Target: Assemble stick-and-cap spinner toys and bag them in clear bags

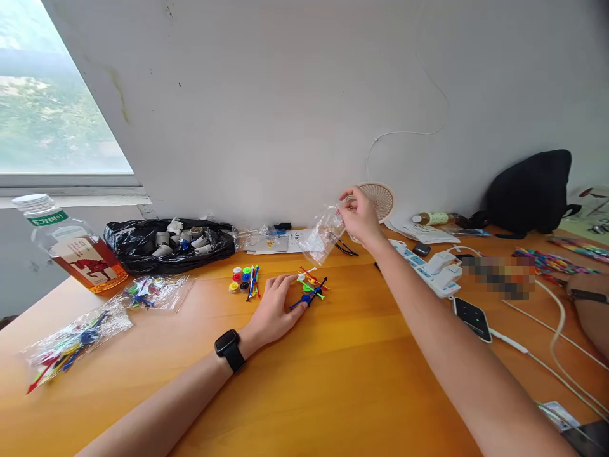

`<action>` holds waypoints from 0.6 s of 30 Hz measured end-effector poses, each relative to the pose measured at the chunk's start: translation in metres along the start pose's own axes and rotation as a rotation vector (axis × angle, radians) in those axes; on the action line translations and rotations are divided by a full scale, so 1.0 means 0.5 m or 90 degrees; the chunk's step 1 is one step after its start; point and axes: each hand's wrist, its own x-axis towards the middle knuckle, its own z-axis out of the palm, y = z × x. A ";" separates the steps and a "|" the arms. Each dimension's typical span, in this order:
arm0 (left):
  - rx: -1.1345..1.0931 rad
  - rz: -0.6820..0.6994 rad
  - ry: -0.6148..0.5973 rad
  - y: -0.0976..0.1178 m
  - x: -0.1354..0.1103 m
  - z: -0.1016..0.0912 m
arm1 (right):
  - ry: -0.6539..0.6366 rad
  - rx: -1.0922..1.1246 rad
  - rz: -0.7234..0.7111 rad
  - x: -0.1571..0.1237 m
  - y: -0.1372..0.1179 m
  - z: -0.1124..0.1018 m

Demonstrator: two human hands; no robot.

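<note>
My right hand (360, 219) is raised near the wall, its fingers pinching the top of a clear plastic bag (320, 240). The bag hangs down, crinkled and see-through. My left hand (277, 308) rests on the table with fingers stretched and apart, curving around a loose heap of small plastic sticks and discs (309, 289) in blue, black, green, red, yellow and white. Its thumb tip meets a blue piece at the heap's near side. Left of that hand lie a bundle of coloured plastic sticks (254, 283) and a cluster of small coloured discs (240, 279).
Two filled clear bags (78, 343) lie on the left, near a large tea bottle (78, 244). A black plastic bag with grey cylinders (171, 244) lies by the wall. On the right are a small fan (380, 200), a power strip (423, 270), cables and another person's arm (590, 311).
</note>
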 end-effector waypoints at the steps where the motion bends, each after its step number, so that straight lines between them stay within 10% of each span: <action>1: 0.003 0.005 -0.003 0.001 0.000 0.000 | 0.000 0.070 0.069 0.009 0.012 0.025; 4: 0.012 0.022 -0.009 0.002 -0.001 0.000 | -0.067 0.183 0.201 0.023 0.037 0.116; 11: 0.023 0.027 -0.013 0.002 -0.004 0.000 | -0.152 0.176 0.194 0.039 0.041 0.312; 18: 0.019 0.024 -0.012 0.002 -0.004 0.002 | -0.228 -0.009 0.058 0.028 0.028 0.309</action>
